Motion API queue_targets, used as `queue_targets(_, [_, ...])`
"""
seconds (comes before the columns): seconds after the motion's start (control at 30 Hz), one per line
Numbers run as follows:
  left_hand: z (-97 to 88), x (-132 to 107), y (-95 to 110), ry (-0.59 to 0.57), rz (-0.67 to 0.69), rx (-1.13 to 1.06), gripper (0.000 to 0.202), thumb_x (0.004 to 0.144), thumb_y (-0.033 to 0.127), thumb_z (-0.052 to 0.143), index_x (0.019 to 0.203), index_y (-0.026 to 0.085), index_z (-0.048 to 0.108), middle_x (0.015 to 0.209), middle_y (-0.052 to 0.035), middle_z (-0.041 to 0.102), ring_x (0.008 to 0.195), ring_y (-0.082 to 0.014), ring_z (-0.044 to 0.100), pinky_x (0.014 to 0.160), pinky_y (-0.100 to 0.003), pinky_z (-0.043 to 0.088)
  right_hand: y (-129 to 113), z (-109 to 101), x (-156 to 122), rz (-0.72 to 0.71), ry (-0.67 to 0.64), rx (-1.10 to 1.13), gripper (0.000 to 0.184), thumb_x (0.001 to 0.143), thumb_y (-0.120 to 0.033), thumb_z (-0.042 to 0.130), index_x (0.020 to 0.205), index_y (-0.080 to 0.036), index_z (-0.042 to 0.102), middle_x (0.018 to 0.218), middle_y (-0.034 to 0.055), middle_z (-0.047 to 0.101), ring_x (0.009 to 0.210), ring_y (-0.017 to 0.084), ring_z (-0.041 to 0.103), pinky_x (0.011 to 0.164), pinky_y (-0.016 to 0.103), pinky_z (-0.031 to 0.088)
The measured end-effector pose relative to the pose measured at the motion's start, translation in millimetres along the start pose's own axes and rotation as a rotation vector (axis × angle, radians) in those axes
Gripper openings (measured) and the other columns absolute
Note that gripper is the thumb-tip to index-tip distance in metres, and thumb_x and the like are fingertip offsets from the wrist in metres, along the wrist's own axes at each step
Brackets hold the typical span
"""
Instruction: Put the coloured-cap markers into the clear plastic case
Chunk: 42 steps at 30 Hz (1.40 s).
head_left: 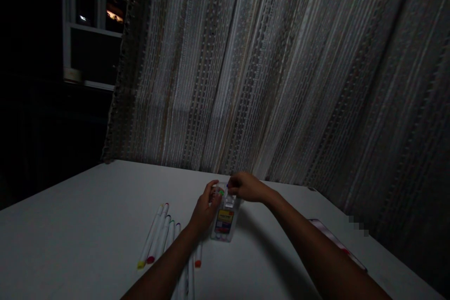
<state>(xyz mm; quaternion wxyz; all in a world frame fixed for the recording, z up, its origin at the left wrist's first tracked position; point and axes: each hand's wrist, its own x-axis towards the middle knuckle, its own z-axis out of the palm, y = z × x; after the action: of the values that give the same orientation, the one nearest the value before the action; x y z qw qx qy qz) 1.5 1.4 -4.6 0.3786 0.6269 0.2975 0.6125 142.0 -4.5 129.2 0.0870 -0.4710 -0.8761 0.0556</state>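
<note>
On the white table [87, 206], loose markers [158, 234] are lying side by side at left within reach, while the clear marker case [225, 222] is being steadied upright by the grasping left hand [206, 208] and its top pinched by the right hand [248, 186].

Both arms bare from elbow down, no sleeves in view. Left hand [206, 208] & right hand [248, 186]: no gloves, no rings or bands visible, wrists bare, no watch. Forearms slim, long, entering from bottom edge. Light v. dim, so nails & fine detail can't be made out.
</note>
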Motion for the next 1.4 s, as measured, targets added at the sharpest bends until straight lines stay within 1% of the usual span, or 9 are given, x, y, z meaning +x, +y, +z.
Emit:
queue_targets(0.13, [0.2, 0, 0, 0.006, 0.005, -0.002, 0.048, 0.082, 0.047, 0.047, 0.119, 0.017, 0.040, 0.090, -0.0061, 0.061, 0.082, -0.0184, 0.059, 0.076, -0.030, 0.047, -1, -2, -1, 0.036, 0.092, -0.147, 0.016, 0.070, -0.015, 0.059, 0.083, -0.014, 0.069, 0.077, 0.0042, 0.067, 0.071, 0.015, 0.058, 0.058, 0.021, 0.035])
queue_targets(0.23, [-0.1, 0, -1, -0.003, 0.005, -0.001, 0.048, 0.082, 0.046, 0.046, 0.120, 0.017, 0.039, 0.092, -0.0063, 0.061, 0.083, -0.0184, 0.059, 0.076, -0.030, 0.046, -3, -1, -2, 0.053, 0.084, -0.208, 0.020, 0.070, -0.014, 0.058, 0.086, -0.015, 0.070, 0.081, 0.0059, 0.069, 0.075, 0.017, 0.061, 0.061, 0.022, 0.037])
queue_targets(0.53, [-0.7, 3, -8, -0.004, -0.003, 0.008, 0.052, 0.082, 0.047, 0.047, 0.123, 0.017, 0.037, 0.090, -0.0055, 0.061, 0.078, -0.0174, 0.059, 0.076, -0.030, 0.047, -6, 1, 2, 0.073, 0.068, -0.299, 0.020, 0.068, -0.017, 0.059, 0.085, -0.015, 0.070, 0.083, 0.0087, 0.070, 0.079, 0.020, 0.063, 0.060, 0.023, 0.039])
queue_targets(0.67, [-0.7, 2, -7, -0.014, -0.004, -0.007, 0.051, 0.082, 0.046, 0.047, 0.123, 0.017, 0.036, 0.097, -0.0074, 0.061, 0.082, -0.0180, 0.060, 0.077, -0.031, 0.047, -3, 3, 3, 0.097, 0.094, -0.317, 0.022, 0.070, -0.015, 0.056, 0.087, -0.015, 0.070, 0.086, 0.0098, 0.070, 0.083, 0.020, 0.063, 0.064, 0.023, 0.040])
queue_targets(0.83, [0.1, 1, -4, -0.008, -0.002, -0.008, 0.048, 0.083, 0.044, 0.046, 0.122, 0.018, 0.036, 0.095, -0.0063, 0.062, 0.083, -0.0177, 0.060, 0.078, -0.031, 0.047, -1, 1, 1, 0.100, 0.122, -0.285, 0.022, 0.074, -0.019, 0.057, 0.092, -0.015, 0.068, 0.087, 0.0084, 0.069, 0.082, 0.018, 0.061, 0.065, 0.023, 0.039])
queue_targets(0.93, [0.7, 1, -4, -0.013, 0.001, -0.009, 0.048, 0.083, 0.044, 0.046, 0.123, 0.018, 0.036, 0.098, -0.0066, 0.061, 0.085, -0.0179, 0.060, 0.078, -0.031, 0.047, -3, -8, -5, 0.092, 0.095, -0.249, 0.020, 0.074, -0.023, 0.060, 0.091, -0.014, 0.068, 0.084, 0.0069, 0.068, 0.077, 0.016, 0.060, 0.062, 0.022, 0.037])
queue_targets(1.1, [0.7, 1, -3, -0.002, 0.006, 0.010, 0.048, 0.083, 0.044, 0.046, 0.123, 0.018, 0.037, 0.097, -0.0066, 0.061, 0.085, -0.0181, 0.060, 0.077, -0.030, 0.047, -5, -20, -16, 0.050, -0.049, -0.173, 0.015, 0.073, -0.025, 0.064, 0.083, -0.016, 0.069, 0.075, 0.0026, 0.068, 0.070, 0.014, 0.060, 0.058, 0.020, 0.036])
queue_targets(1.23, [-0.4, 1, -4, 0.002, -0.010, -0.003, 0.047, 0.083, 0.043, 0.047, 0.122, 0.018, 0.038, 0.101, -0.0077, 0.061, 0.086, -0.0180, 0.060, 0.078, -0.030, 0.047, -4, -14, -15, 0.073, 0.012, -0.259, 0.018, 0.074, -0.017, 0.058, 0.088, -0.015, 0.069, 0.080, 0.0059, 0.069, 0.075, 0.016, 0.062, 0.060, 0.022, 0.038])
queue_targets(1.4, [1.4, 2, -10, 0.004, -0.010, -0.002, 0.047, 0.083, 0.044, 0.047, 0.122, 0.019, 0.038, 0.097, -0.0068, 0.061, 0.087, -0.0189, 0.060, 0.079, -0.031, 0.047, 4, 0, -7, 0.090, 0.089, -0.337, 0.026, 0.074, -0.018, 0.055, 0.097, -0.016, 0.066, 0.089, 0.0089, 0.069, 0.084, 0.021, 0.062, 0.066, 0.024, 0.040])
